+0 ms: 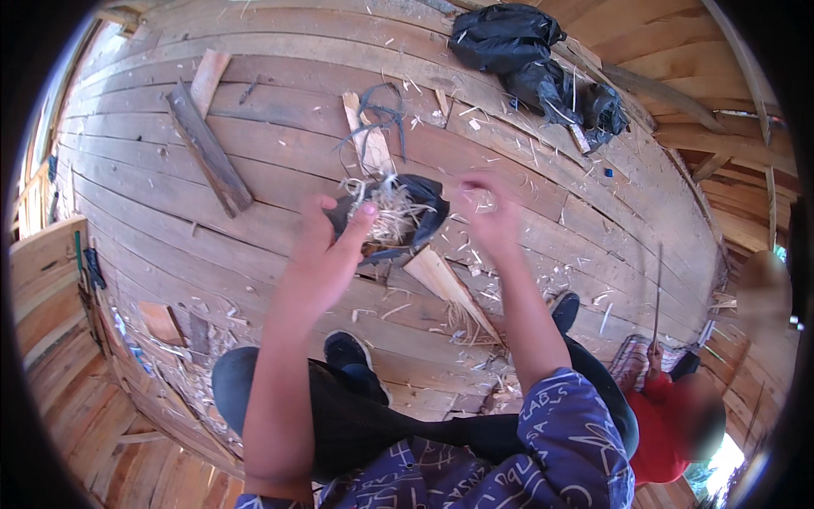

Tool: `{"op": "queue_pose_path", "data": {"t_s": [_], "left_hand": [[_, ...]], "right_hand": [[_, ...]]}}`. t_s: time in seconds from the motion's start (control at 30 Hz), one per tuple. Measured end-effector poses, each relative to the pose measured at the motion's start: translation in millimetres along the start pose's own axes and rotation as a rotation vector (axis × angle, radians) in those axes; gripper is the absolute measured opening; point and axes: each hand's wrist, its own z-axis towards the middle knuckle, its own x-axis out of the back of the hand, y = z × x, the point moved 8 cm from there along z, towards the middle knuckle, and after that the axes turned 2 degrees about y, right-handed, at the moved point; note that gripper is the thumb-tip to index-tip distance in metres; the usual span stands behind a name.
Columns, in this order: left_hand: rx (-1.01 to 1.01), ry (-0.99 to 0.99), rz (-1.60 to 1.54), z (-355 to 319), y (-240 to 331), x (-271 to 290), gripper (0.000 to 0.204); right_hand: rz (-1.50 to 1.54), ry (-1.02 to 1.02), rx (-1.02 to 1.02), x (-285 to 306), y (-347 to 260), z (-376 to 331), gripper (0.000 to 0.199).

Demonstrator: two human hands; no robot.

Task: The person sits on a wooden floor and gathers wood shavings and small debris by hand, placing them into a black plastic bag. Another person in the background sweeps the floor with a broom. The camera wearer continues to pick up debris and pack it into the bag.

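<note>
Pale curly wood shavings (392,214) lie heaped in the mouth of a black plastic bag (431,204), low over the plank floor in front of me. My left hand (332,246) grips the bag's left side, with the thumb laid over the rim by the shavings. Just right of the bag, apart from it, is my right hand (490,212); motion blurs its fingers, so their closure is unclear. A wedge-shaped board (449,284) lies below the bag, and another light board (366,136) reaches out beyond it with dark strips (386,114) of thin material across it.
Black plastic bags (509,42) rest at the far right. Two planks, one dark (208,148), lie on the left. Shavings and chips litter the floor (280,170). A person in a red top (657,424) sits close on my right, holding a thin stick (659,297).
</note>
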Motion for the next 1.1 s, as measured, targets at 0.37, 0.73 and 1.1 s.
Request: {"op": "queue_pose_path", "data": {"t_s": [0.37, 0.73, 1.1], "left_hand": [[-0.076, -0.018, 0.062, 5, 5, -7, 0.05], [-0.079, -0.056, 0.18, 6, 22, -32, 0.053], [-0.123, -0.078, 0.249, 10, 40, -46, 0.056]], "right_hand": [[-1.016, -0.334, 0.264, -5, 154, -133, 0.059], [-0.757, 0.064, -0.066, 103, 196, -167, 0.015], [-0.76, 0.215, -0.288, 66, 191, -223, 0.053]]}}
